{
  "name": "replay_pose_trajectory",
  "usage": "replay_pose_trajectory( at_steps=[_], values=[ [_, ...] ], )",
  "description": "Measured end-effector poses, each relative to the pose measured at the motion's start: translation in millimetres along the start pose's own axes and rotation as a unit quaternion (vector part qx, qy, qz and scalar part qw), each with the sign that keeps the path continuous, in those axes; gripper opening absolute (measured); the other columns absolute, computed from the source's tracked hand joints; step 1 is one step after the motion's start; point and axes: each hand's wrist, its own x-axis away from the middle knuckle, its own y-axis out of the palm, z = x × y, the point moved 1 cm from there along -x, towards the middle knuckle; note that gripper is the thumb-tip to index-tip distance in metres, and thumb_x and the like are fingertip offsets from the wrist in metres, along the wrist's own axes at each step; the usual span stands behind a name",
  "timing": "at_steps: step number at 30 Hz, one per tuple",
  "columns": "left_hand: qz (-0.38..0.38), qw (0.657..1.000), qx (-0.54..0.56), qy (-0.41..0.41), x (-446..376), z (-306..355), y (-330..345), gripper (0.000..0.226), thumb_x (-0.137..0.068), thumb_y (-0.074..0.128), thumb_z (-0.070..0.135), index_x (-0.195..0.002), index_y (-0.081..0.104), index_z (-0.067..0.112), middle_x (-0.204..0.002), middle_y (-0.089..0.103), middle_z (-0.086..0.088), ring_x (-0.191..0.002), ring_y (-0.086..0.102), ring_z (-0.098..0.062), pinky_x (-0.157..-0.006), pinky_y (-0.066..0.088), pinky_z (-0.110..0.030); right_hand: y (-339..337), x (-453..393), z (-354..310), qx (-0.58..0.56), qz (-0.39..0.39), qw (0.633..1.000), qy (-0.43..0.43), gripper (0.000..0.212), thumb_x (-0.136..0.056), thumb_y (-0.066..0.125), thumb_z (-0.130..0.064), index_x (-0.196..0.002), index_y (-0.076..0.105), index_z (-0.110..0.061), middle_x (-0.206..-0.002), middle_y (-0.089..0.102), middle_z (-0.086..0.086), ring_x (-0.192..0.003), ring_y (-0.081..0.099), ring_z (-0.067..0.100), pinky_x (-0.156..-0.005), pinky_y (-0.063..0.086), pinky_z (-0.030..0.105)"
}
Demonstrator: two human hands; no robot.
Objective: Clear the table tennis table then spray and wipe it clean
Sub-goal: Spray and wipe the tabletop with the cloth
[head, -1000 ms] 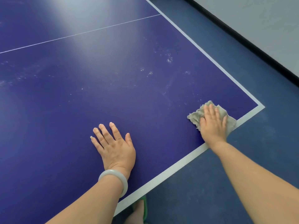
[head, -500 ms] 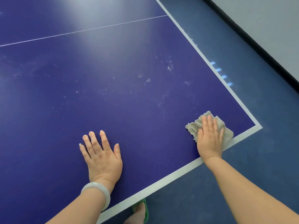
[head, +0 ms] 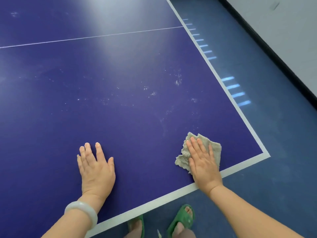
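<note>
You have one view only, a wide-angle camera worn on your head. It looks forward and steeply down over the near right corner of the table tennis table (head: 120,103), close enough that both forearms enter from the bottom edge. Your left hand (head: 96,169) sits left of centre and your right hand (head: 203,162) right of centre, both low in frame. Your feet in green slippers (head: 181,219) show at the very bottom, and the floor (head: 274,152) and wall base run up the right side.
</note>
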Motion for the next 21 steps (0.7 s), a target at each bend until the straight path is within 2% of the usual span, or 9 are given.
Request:
replay_pose_trajectory(
  at_steps=[2,6,9,12,17,21],
  values=[
    [-0.002,1.000,0.011,-0.001,3,21,1,0.062,-0.095,0.057,0.019,-0.146,0.034,-0.005,-0.153,0.024,-0.030,-0.145,0.016,-0.046,-0.119,0.014,-0.057,-1,-4,1,-0.005,0.007,1.000,0.014,0.059,-0.098,0.007,-0.034,-0.155,0.010,-0.022,-0.163,0.002,-0.007,-0.151,-0.002,0.013,-0.122,0.003,0.046],
    [-0.031,0.998,0.052,-0.035,13,91,12,0.064,-0.099,0.047,0.028,-0.152,0.024,0.000,-0.158,0.012,-0.027,-0.148,0.005,-0.041,-0.121,0.007,-0.051,0,-5,3,-0.004,0.013,1.000,-0.011,0.058,-0.100,0.013,-0.033,-0.156,0.013,-0.020,-0.163,0.006,-0.005,-0.151,-0.001,0.016,-0.120,0.004,0.047],
    [-0.029,0.994,0.039,-0.100,14,126,22,0.068,-0.100,0.040,0.035,-0.154,0.015,0.002,-0.159,0.003,-0.029,-0.149,-0.002,-0.041,-0.121,0.000,-0.051,0,0,24,0.005,0.004,0.994,-0.113,0.056,-0.102,0.022,-0.032,-0.156,0.018,-0.019,-0.164,0.011,-0.003,-0.151,0.009,0.018,-0.117,0.012,0.048],
    [0.003,0.993,-0.006,-0.118,14,134,30,0.070,-0.097,0.039,0.036,-0.153,0.017,-0.001,-0.157,0.009,-0.031,-0.147,0.004,-0.044,-0.120,0.004,-0.054,0,4,76,0.037,-0.001,0.979,-0.200,0.054,-0.103,0.023,-0.032,-0.156,0.017,-0.020,-0.163,0.014,-0.003,-0.150,0.014,0.018,-0.115,0.017,0.047],
    [0.026,0.991,-0.016,-0.127,13,133,39,0.065,-0.100,0.032,0.036,-0.152,0.019,0.000,-0.157,0.012,-0.031,-0.147,0.007,-0.043,-0.121,0.005,-0.054,-15,-20,158,0.025,-0.015,0.986,-0.165,0.052,-0.104,0.018,-0.030,-0.155,0.023,-0.021,-0.163,0.017,-0.004,-0.150,0.015,0.016,-0.116,0.017,0.049],
    [0.045,0.990,-0.013,-0.136,14,135,39,0.067,-0.098,0.028,0.038,-0.152,0.020,0.000,-0.157,0.013,-0.030,-0.148,0.008,-0.042,-0.121,0.005,-0.053,-30,-85,186,0.011,-0.015,0.990,-0.138,0.053,-0.102,0.017,-0.032,-0.154,0.022,-0.025,-0.162,0.017,-0.007,-0.150,0.011,0.014,-0.119,0.006,0.051]
  ],
)
